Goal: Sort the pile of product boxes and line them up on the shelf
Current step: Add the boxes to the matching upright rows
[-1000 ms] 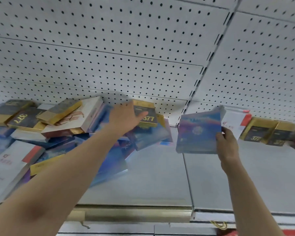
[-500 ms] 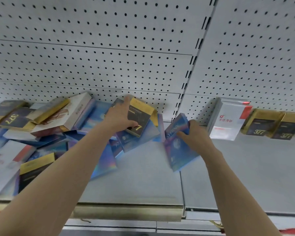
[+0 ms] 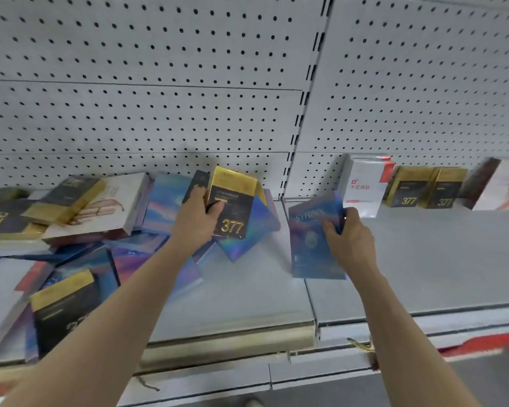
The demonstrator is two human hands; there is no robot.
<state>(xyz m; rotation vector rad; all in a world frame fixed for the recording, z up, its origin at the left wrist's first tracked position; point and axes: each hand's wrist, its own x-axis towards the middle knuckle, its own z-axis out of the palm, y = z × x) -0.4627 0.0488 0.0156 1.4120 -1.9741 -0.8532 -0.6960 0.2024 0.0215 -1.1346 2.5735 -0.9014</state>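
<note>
Gold-black 377 box (image 3: pixel 232 211), gripped upright by my left hand (image 3: pixel 196 223), over the shelf's (image 3: pixel 438 259) left-end pile (image 3: pixel 86 230); my right hand (image 3: pixel 351 240) clasps the blue box (image 3: pixel 310 245), upright.

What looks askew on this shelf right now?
The pile on the left is a jumble: boxes lie flat, overlapping at mixed angles. The blue box gripped by the right hand is tilted, out of line with the upright white box and two gold 377 boxes along the pegboard.
</note>
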